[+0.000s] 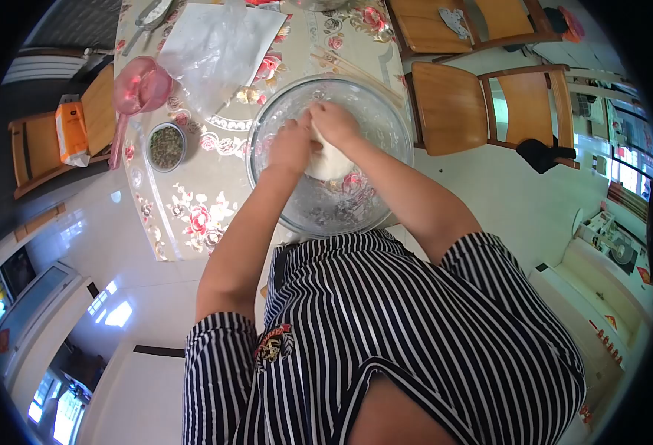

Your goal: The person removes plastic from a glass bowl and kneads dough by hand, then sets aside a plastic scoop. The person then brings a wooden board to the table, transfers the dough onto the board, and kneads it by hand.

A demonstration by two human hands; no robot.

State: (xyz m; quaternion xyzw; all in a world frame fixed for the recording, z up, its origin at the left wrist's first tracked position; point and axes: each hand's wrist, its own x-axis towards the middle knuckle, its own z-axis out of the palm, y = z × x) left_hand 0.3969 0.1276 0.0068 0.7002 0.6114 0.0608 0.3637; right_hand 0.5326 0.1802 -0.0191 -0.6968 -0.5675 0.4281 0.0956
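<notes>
A large clear glass bowl (403, 159) stands at the table's near edge, its inner wall smeared with white flour or dough bits. A lump of white dough (331, 165) lies inside it, partly covered by my hands. On the dough's left side, my left hand (292, 144) has its fingers curled against it. My right hand (333, 123) grips the far part of the dough, fingers bent and close to the left hand's fingertips. The fingertips are partly hidden.
Left of the bowl are a small bowl of greenish bits (167, 147), a pink dipper (142, 84) and a clear plastic bag (209, 63) on white paper. Thin wooden sticks (360, 73) lie behind the bowl. Wooden chairs (447, 107) stand close on the right.
</notes>
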